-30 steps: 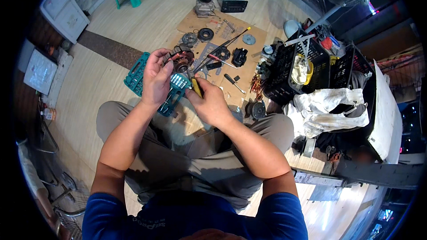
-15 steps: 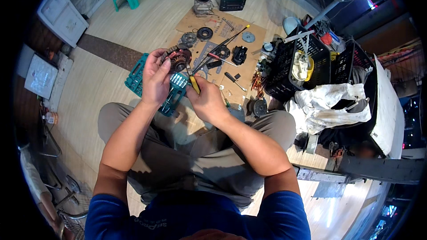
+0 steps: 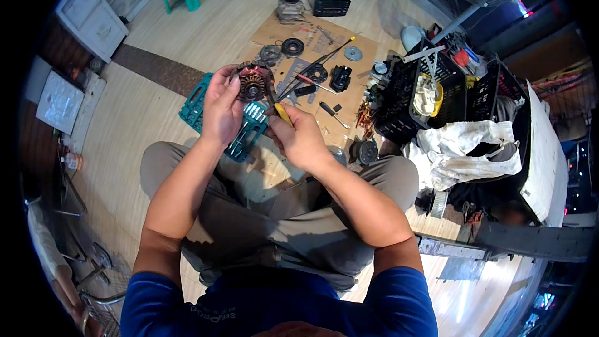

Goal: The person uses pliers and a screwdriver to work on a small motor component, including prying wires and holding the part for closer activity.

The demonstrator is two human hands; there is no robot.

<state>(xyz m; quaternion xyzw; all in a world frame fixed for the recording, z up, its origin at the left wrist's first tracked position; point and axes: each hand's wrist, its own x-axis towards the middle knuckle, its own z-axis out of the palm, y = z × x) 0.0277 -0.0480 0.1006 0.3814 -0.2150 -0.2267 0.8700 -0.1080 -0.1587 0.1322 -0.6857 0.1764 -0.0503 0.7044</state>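
Left hand (image 3: 223, 103): pinches a round, dark metal part with thin fins and a reddish, coppery face (image 3: 254, 82); the thumb is on the near side and most fingers are hidden.
Right hand (image 3: 301, 137): curls around a yellow-handled hand tool with a dark metal tip (image 3: 282, 113).
Just changed: the round part has turned, so more of its face shows than half a second ago. The yellow handle leans over more. I think this gives the tool a different angle on the part.
Round part: up off the floor, at the left fingers, ahead and left of the right hand. The tool tip is at its right edge; I can't tell if they touch.
Under the hands: a teal plastic case with shiny metal bits (image 3: 197, 97).
Further out: a flat brown cardboard sheet (image 3: 271, 32) with a black ring (image 3: 292, 47) on it.
Right side: black plastic crates (image 3: 396, 103) and a crumpled white cloth (image 3: 462, 156).
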